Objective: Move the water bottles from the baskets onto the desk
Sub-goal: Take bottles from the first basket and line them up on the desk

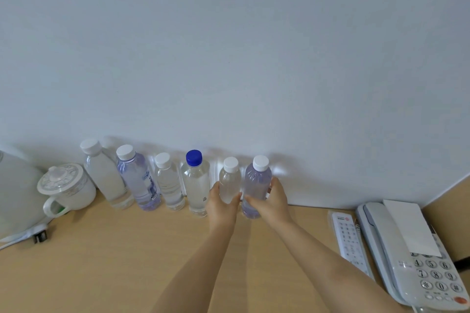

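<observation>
Standing along the back edge of the desk (127,262), against the white wall (229,46), is a row of six water bottles; all upright. The left hand (221,207) grips the small clear bottle (229,183), fingers and thumb curled round its lower body; whether its base touches the desk cannot be told, the hand hiding it. The right hand (273,202) grips the purple-tinted bottle (256,185) just beside it, fingers wrapped round its middle, base resting at desk level. The two held bottles stand close together, at the right end of the row. To their left, in order: a blue-capped bottle (195,183); a short clear bottle (169,181); a second purple-tinted labelled bottle (138,180); a tall clear bottle (103,175). Further left stands a lidded white mug (66,185), beside a white appliance (15,190) with a power plug (40,236). At the right lie a remote control (349,241) and a telephone (412,256), side by side.
</observation>
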Motion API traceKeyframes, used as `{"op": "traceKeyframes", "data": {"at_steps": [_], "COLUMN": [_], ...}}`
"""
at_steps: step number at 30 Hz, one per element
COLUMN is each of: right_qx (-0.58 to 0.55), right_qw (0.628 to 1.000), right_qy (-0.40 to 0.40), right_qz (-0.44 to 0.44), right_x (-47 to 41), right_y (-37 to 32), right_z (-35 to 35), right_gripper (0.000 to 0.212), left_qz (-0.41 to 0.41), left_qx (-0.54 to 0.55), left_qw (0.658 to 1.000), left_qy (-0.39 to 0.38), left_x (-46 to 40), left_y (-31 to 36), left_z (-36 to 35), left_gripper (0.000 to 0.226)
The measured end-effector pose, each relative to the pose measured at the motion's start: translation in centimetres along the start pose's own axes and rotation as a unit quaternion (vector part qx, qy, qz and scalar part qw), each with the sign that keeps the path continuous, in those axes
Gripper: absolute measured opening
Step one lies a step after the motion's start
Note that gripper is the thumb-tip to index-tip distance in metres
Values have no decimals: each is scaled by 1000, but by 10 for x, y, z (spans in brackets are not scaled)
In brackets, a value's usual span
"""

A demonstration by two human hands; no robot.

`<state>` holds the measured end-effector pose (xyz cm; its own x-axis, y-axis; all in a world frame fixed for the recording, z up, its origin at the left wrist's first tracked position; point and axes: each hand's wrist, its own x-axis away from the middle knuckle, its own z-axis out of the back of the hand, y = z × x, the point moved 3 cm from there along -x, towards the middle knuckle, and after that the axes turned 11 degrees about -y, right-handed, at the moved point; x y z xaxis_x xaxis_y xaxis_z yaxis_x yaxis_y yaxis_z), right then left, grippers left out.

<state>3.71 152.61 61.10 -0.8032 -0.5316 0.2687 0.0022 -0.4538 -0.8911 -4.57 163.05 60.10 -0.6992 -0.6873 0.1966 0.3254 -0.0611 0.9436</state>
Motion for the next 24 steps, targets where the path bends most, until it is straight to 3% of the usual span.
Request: {"op": "traceKeyframes", "data": {"at_steps": [2, 5, 10, 13, 16, 20, 24], "right_qx": [13, 31, 82, 149, 275, 418, 452], "right_qw": [1000, 999, 996, 988, 954, 884, 857], "right_qy": [-7, -19, -21, 13, 38, 14, -34], "right_qz": [2, 0, 22, 37, 110, 209, 247], "right_x": [1, 5, 21, 48, 71, 100, 143], "right_y": [-3, -7, -9, -24, -37, -50, -53], "right_z": [0, -1, 5, 17, 25, 18, -8], "right_gripper": [49, 51, 80, 87, 76, 58, 50], "left_qz": [11, 50, 47, 3, -48, -110, -83], "left_qx": [-8, -49, -65, -111, -218, -354, -376], "left_qw": [1000, 997, 996, 993, 975, 929, 921], "left_qy": [-14, -26, -41, -33, -20, 14, 56], "left_x": [1, 5, 27, 47, 72, 109, 159], "left_y": [1, -2, 2, 11, 24, 32, 24], "left_z": [0, 3, 10, 19, 30, 56, 90], "left_gripper": [36, 64, 38, 56, 43, 40, 43]}}
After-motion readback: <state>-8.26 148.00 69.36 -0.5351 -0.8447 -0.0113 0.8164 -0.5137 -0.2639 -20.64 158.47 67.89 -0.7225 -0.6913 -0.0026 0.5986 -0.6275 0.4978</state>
